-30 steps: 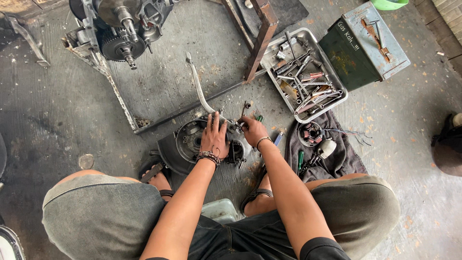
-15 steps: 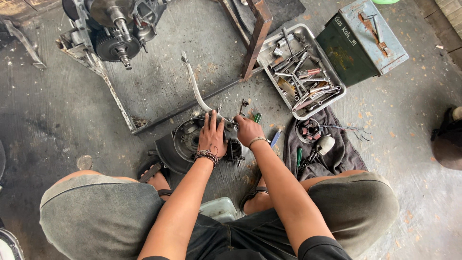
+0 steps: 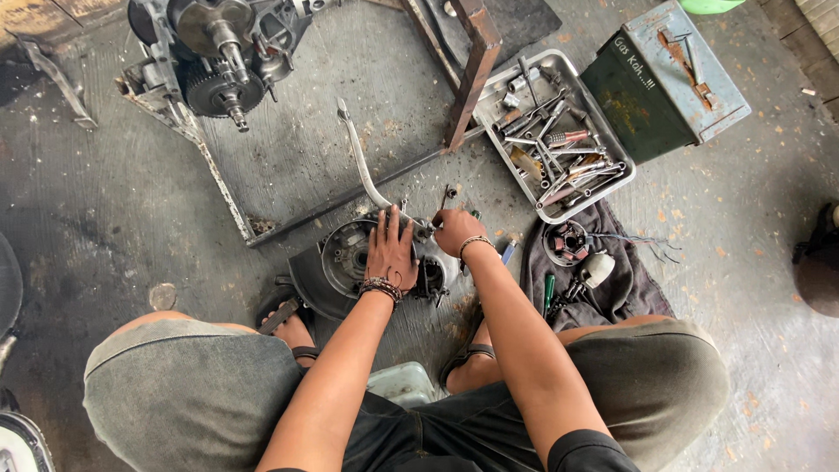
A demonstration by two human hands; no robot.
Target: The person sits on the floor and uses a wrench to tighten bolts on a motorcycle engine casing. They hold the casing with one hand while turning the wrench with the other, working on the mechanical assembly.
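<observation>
The left hand (image 3: 391, 253) is laid flat, fingers spread, on the engine cover (image 3: 350, 260) on the concrete floor (image 3: 114, 201); the right hand (image 3: 456, 232) is closed, apparently around a small tool, beside the kick lever (image 3: 363, 166); the tool tray (image 3: 607, 188) lies nearby.

Bare floor (image 3: 131, 218) is left open to the left of the engine cover (image 3: 345, 262); ahead, passage is blocked by the metal frame (image 3: 350, 188); rightward, by the tool tray (image 3: 612, 166) and cloth (image 3: 629, 280).

A repair workshop: beside the tool tray (image 3: 559, 140) on stained concrete sit an engine (image 3: 218, 52) and a metal box (image 3: 664, 79).
</observation>
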